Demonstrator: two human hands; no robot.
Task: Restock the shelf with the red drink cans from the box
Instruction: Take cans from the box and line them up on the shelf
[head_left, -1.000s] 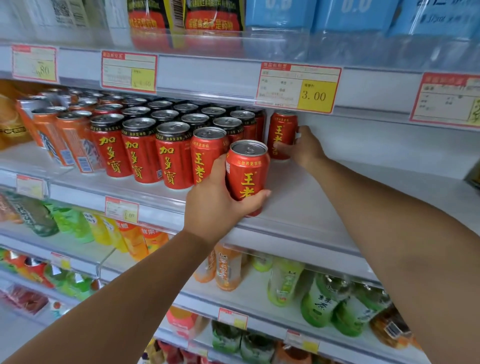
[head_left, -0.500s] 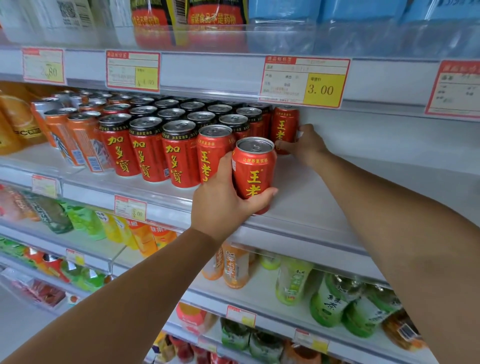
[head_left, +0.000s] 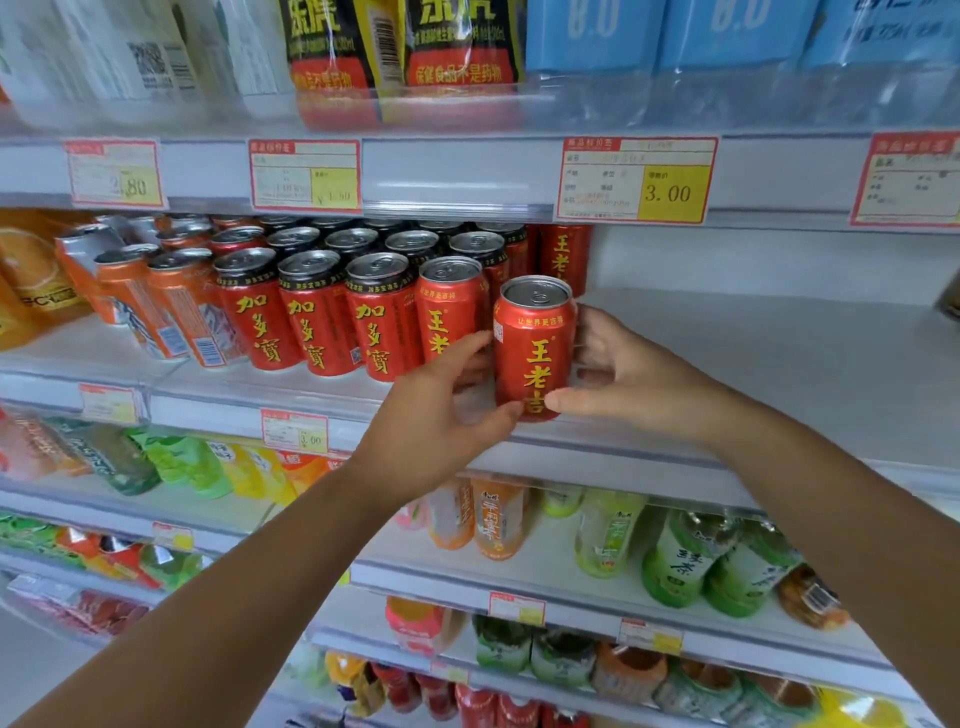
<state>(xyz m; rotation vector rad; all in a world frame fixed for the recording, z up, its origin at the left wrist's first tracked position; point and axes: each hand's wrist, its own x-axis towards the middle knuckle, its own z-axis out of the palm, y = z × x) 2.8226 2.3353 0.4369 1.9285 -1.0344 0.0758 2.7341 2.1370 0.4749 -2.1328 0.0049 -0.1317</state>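
Red 王老吉 can (head_left: 535, 348) upright between left hand (head_left: 441, 415) and right hand (head_left: 623, 374), fingers on its sides.

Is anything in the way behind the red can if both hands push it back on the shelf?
Nothing visible blocks it. The red drink can is held by the left hand and right hand; the white shelf behind looks bare up to another red can at the back.
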